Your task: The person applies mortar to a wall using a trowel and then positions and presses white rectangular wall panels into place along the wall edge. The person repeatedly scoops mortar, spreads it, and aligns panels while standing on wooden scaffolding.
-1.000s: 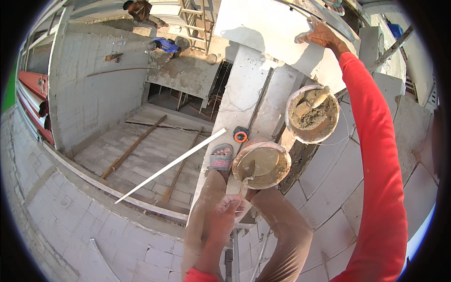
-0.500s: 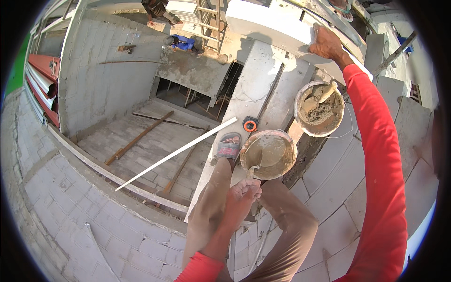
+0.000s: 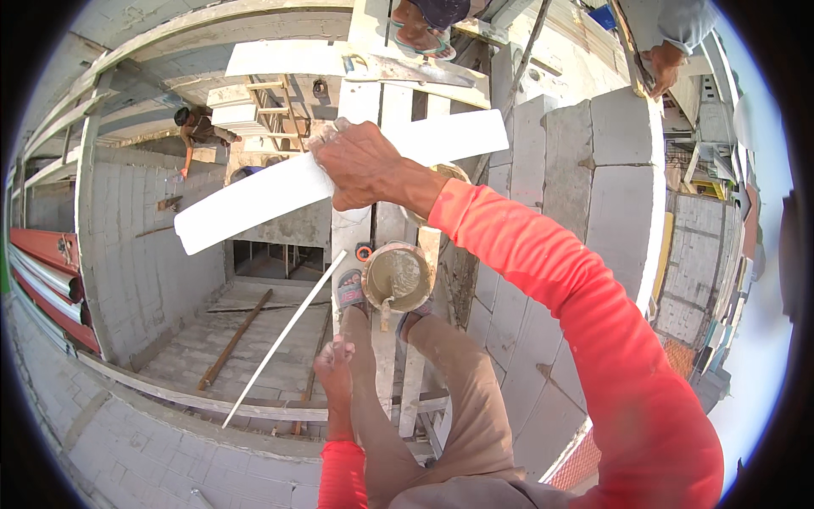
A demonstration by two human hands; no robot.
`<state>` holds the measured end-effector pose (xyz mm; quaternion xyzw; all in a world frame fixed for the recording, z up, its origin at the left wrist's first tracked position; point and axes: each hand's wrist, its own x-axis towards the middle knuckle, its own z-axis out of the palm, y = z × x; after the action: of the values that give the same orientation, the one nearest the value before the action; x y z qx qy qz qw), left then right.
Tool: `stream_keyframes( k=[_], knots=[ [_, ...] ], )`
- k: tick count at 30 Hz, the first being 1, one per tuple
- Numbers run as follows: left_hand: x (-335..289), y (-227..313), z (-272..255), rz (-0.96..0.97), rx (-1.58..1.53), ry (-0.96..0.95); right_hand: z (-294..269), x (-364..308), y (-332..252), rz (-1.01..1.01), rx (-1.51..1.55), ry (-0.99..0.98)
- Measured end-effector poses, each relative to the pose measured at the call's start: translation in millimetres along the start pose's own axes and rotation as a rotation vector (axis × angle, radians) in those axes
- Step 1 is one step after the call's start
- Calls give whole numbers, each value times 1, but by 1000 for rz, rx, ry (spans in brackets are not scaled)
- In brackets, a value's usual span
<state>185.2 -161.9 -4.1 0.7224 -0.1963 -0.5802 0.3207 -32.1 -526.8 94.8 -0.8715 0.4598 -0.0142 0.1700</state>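
Note:
My right hand (image 3: 360, 165) is closed around the edge of a long white lightweight concrete block (image 3: 254, 202), raised and tilted across the view. Below the hand stands a round bucket (image 3: 397, 276) of wet grey mortar, with a trowel handle (image 3: 385, 317) sticking out at its near rim. My left hand (image 3: 336, 360), apart from the trowel, hangs beside my left leg with its fingers curled and nothing visible in them. A second mortar bucket (image 3: 451, 172) is mostly hidden behind my right wrist and the block. An orange and black tape measure (image 3: 364, 252) lies by my left foot.
A long white strip (image 3: 284, 339) slants over the drop to a lower floor on the left. Block walls (image 3: 555, 212) run along the right. A handsaw (image 3: 407, 70) lies on planks ahead. Other people are nearby: feet (image 3: 420, 34), a hand (image 3: 661, 68), and a worker below (image 3: 202, 131).
The white block has been lifted and swung left in my right hand. My left hand has let go of the trowel and moved away from the bucket. The view has shifted.

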Motion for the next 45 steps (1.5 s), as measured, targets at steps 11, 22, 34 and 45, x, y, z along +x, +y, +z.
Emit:
stream_keyframes(
  k=[11,22,34,45],
  knots=[
    [-86,117,-82,-253,-327,238,-52,-222,-153,328,488,25],
    [-132,143,61,-351,-674,-538,-147,-373,-207,800,523,-44],
    [-187,169,129,-410,-258,-653,-176,-494,-249,1038,536,227],
    [-85,146,66,13,727,-806,-134,-534,-278,1235,518,329]
  ],
)
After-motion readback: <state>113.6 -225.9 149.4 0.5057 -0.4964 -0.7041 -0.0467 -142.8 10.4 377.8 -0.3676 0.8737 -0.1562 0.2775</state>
